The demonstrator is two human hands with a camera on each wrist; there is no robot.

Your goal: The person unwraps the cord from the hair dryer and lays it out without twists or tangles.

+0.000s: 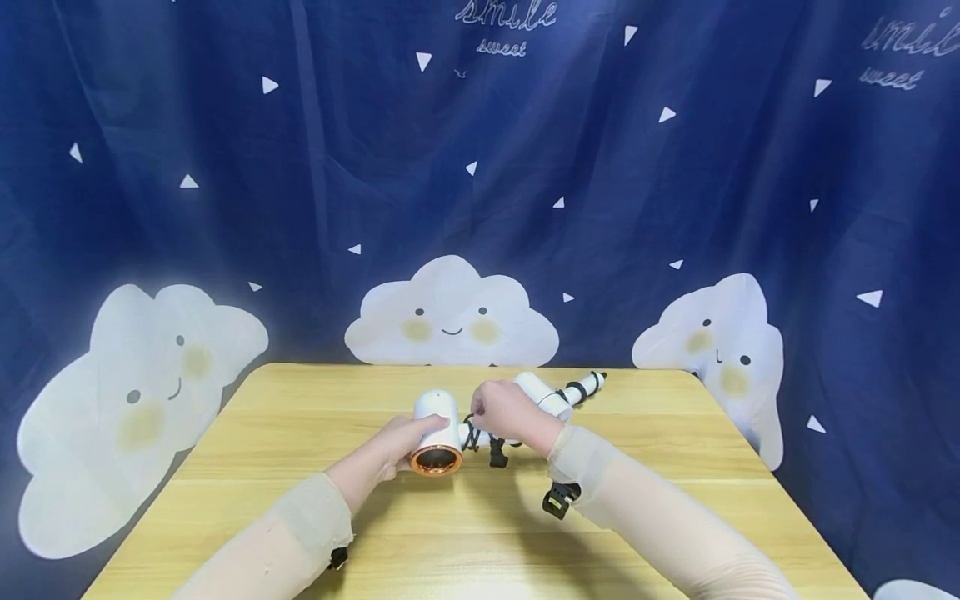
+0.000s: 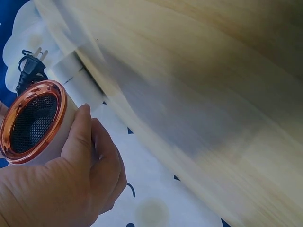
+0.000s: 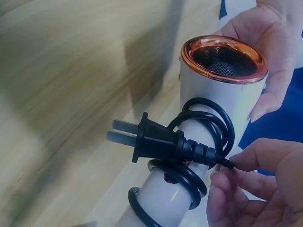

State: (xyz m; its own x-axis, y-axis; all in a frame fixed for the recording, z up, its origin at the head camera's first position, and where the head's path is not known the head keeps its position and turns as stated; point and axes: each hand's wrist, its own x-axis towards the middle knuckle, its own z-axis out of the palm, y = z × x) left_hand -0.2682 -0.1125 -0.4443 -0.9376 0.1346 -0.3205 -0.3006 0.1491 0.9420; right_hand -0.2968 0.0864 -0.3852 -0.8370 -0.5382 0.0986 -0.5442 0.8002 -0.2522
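A white hair dryer [image 1: 437,407] with a copper-coloured rim [image 3: 225,80] and dark mesh is gripped around its barrel by my left hand [image 1: 392,443]. Black cord [image 3: 222,124] winds in several loops round its handle [image 3: 163,201]. My right hand [image 1: 512,410] pinches the cord just behind the two-pin plug [image 3: 158,142] between thumb and fingers. In the right wrist view the plug lies across the handle, its prongs pointing away from that hand. Thumb and fingers of the left hand show on the barrel in the left wrist view.
A second white hair dryer [image 1: 542,395] lies towards the table's back edge, partly behind the right hand, with black cord round its handle [image 1: 585,387]. The wooden table [image 1: 300,417] ends at a dark blue curtain [image 1: 480,208] printed with clouds.
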